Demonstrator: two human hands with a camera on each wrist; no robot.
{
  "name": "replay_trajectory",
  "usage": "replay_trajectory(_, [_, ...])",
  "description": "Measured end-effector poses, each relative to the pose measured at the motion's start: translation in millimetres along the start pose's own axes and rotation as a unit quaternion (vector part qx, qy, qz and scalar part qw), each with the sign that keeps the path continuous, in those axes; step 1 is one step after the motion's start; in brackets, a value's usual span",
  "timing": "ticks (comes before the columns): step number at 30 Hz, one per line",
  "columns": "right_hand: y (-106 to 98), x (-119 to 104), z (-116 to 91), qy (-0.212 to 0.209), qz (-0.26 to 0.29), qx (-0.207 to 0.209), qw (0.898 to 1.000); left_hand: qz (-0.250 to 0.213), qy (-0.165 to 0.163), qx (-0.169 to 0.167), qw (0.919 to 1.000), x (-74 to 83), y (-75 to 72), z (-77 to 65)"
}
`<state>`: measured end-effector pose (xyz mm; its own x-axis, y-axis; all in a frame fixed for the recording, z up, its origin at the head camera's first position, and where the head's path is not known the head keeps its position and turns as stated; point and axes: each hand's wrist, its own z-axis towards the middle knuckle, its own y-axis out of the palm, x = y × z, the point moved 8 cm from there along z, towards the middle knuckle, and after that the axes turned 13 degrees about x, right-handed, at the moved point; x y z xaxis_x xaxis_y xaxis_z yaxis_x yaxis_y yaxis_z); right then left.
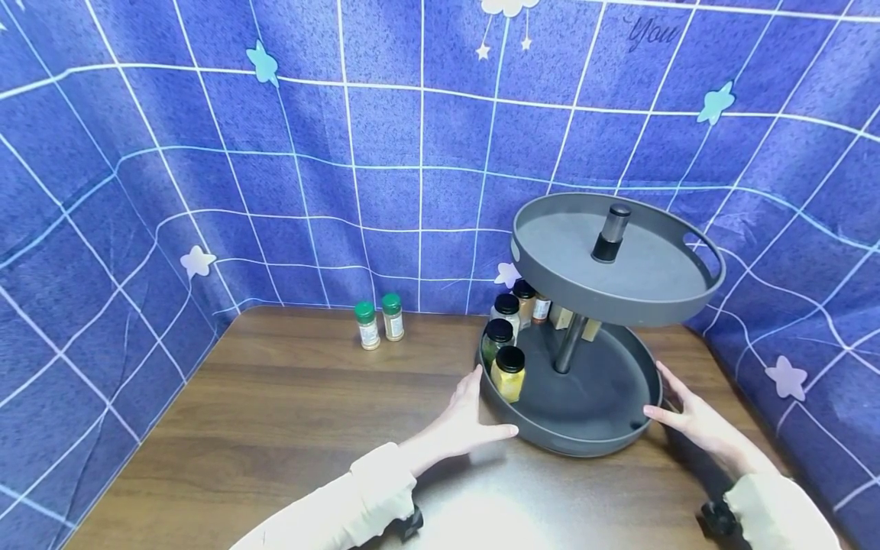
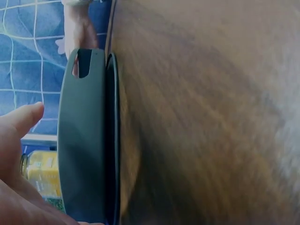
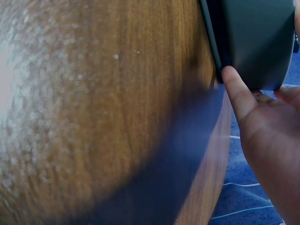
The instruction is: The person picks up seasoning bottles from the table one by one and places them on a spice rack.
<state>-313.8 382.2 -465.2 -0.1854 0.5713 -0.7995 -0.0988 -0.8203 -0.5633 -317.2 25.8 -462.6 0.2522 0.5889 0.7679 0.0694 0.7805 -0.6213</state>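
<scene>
A dark grey two-tier turntable (image 1: pixel 619 382) stands at the right of the wooden table. My left hand (image 1: pixel 467 420) is at the left side of its lower tray, fingers along the outer wall and thumb spread toward the front. At the right side, my right hand (image 1: pixel 701 420) has its fingers extended along the wall, thumb overlapping the rim. One right finger (image 3: pixel 239 93) lies at the tray's bottom edge in the right wrist view. A yellow-filled jar (image 1: pixel 509 374) with a black lid is near my left hand, ahead of a green-filled jar (image 1: pixel 498 341).
More spice containers line the lower tray's back, including a pale jar (image 1: pixel 506 308). The upper tray (image 1: pixel 667 252) overhangs them. Two green-capped spice bottles, one front-left (image 1: pixel 368 327) and one behind (image 1: pixel 393 318), stand left on the table (image 1: pixel 296 397). A blue curtain (image 1: pixel 385 191) hangs behind.
</scene>
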Motion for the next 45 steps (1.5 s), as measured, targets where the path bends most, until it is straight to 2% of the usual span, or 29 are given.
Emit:
replay_trajectory(10, [0.3, -0.6, -0.2, 0.013, 0.017, -0.004, 1.0, -0.006, 0.019, -0.019, 0.9996, 6.1, 7.0, -8.4])
replay_trajectory(19, [-0.6, 1.6, 0.8, -0.001, 0.007, 0.001, 1.0, -0.004, 0.021, -0.011, 0.9997, 4.2, 7.4, -9.8])
replay_trajectory(22, [-1.7, 2.5, 1.3, -0.002, 0.003, 0.0, 1.0, -0.001, 0.024, -0.01, 0.9997, 4.4, 6.3, -9.9])
replay_trajectory(30, [-2.0, 1.6, 1.0, 0.028, 0.0, -0.01, 1.0, 0.01, 0.022, -0.008, 0.9997, 5.0, 5.0, -8.5])
replay_trajectory(39, [0.9, 1.0, 1.1, 0.026, -0.003, -0.018, 1.0, 0.012, 0.029, -0.002, 0.9995, 4.8, 3.6, -8.3])
replay_trajectory(45, [-1.1, 2.1, 1.5, 0.033, -0.013, -0.016, 0.999, 0.004, 0.032, 0.002, 0.9995, 3.9, 2.4, -3.3])
